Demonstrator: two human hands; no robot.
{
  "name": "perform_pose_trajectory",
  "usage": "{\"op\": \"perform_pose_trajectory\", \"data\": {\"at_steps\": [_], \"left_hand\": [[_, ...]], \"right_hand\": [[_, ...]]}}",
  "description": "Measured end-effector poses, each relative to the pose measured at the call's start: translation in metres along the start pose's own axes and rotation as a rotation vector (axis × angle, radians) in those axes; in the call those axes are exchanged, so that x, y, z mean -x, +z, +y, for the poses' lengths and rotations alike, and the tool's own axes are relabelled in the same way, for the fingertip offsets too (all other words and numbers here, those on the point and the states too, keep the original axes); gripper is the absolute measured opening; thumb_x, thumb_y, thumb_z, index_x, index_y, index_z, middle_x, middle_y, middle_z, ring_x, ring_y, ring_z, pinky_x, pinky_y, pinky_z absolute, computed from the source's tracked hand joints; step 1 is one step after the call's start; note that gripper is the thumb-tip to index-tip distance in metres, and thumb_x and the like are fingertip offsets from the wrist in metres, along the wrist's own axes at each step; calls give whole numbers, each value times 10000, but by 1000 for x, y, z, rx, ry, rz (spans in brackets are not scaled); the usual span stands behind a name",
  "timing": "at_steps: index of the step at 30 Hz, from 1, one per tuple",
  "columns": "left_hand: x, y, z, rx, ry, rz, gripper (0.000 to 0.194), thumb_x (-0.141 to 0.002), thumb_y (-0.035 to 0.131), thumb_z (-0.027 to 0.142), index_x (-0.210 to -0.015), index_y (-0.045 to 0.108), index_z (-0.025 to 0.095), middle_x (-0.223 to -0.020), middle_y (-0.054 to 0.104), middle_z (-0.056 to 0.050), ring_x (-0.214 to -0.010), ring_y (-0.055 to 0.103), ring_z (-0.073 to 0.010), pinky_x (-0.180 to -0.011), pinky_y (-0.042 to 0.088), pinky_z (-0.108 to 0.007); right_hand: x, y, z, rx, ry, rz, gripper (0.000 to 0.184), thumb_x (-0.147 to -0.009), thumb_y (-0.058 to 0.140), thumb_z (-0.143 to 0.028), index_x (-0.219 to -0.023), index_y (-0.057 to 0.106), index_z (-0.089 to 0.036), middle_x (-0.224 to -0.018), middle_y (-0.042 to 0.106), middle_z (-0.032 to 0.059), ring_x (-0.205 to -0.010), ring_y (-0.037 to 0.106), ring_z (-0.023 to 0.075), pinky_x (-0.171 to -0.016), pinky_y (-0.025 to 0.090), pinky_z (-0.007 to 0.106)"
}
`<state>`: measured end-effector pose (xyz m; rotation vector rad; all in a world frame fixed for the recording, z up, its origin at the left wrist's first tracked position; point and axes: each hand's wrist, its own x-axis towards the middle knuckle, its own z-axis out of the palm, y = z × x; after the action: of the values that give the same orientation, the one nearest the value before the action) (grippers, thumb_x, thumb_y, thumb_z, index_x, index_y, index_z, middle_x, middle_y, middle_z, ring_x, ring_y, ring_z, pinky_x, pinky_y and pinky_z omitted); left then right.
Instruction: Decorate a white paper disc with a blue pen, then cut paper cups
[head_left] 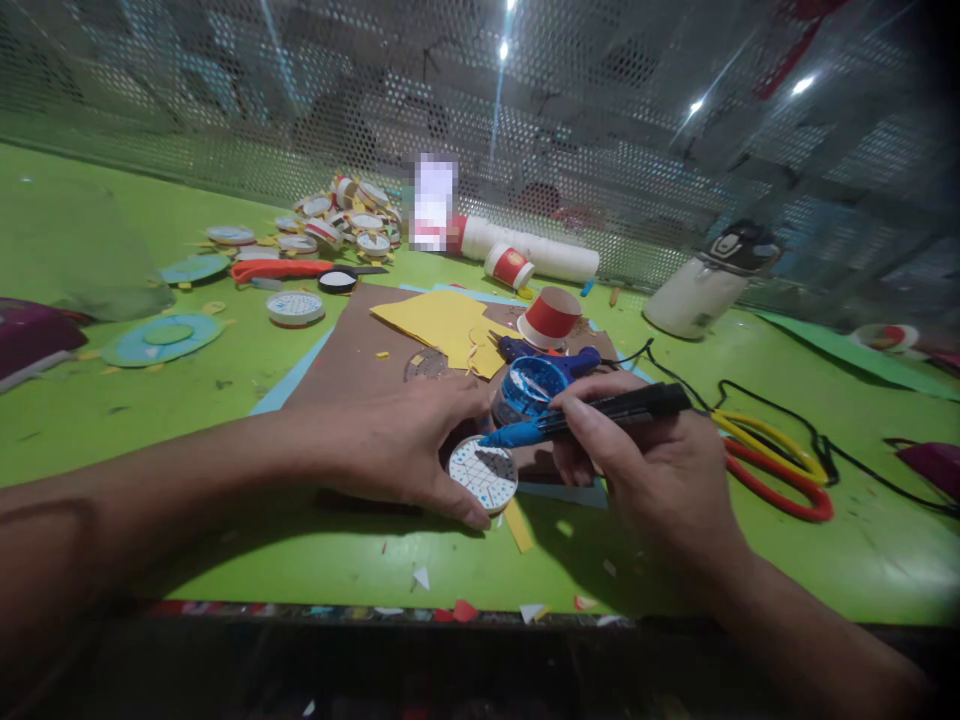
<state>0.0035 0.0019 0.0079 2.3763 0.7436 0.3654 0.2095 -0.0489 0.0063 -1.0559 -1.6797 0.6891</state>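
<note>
My left hand (409, 440) grips a small white round disc (484, 475) by its edge, thumb at the near side. Dark crossing lines and blue dots cover the disc's face. In my right hand (652, 460) is a black marker (622, 408), held like a pen. Blue paint coats its tip end, which is at the disc's upper edge; whether it touches I cannot tell. Just behind the disc stands a small jar of blue paint (529, 388). Beyond it are a blue-handled glue gun (555, 358) and a red paper cup (551, 318), upside down.
Brown card (345, 360) and yellow paper (424, 325) lie mid-table. Several cup-base discs (367, 225) are heaped at the back left, near an orange cutter (281, 270). Stacked paper cups (532, 248) lie behind. Scissors (780, 480), a black cord and a white bottle (690, 295) are to the right.
</note>
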Motion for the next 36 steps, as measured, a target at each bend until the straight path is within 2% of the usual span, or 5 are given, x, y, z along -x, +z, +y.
{"op": "perform_pose_trajectory", "data": {"at_steps": [3,14,26,32,36], "left_hand": [[0,0,-1,-1,43,14,432,-672,797,435,-975,574,222,-1008,613,-4,-889,552,-204,-749,422,-295],[0,1,-2,-24,67,36,517,-663,807,437,-1089,589,244,-1034,623,-6,-897,562,-210,-771,425,-305],[-1,1,0,-34,63,16,464,-685,786,414,-1081,611,247,-982,634,-1,-851,569,-201,-736,428,-294],[3,-6,3,-56,-3,-39,492,-701,753,461,-1101,590,225,-1004,608,-25,-881,567,-216,-759,439,-310],[3,-10,3,-41,37,-80,377,-747,712,389,-1062,592,220,-1002,593,-19,-881,557,-201,-743,433,-286]], "right_hand": [[-1,2,1,51,-32,1,166,-883,619,-228,-722,627,-189,-511,552,-58,-442,501,89,-476,461,228],[1,3,5,71,-25,-8,108,-867,648,-240,-771,623,-198,-515,534,-79,-429,514,79,-453,455,210],[0,6,3,102,-14,28,141,-850,673,-276,-737,634,-201,-477,548,-70,-404,496,93,-438,481,227],[0,5,4,102,7,29,137,-849,680,-273,-751,635,-189,-480,568,-69,-412,528,91,-444,475,219],[1,5,4,90,0,21,116,-856,677,-269,-780,639,-190,-489,584,-66,-422,546,96,-454,479,226]]}}
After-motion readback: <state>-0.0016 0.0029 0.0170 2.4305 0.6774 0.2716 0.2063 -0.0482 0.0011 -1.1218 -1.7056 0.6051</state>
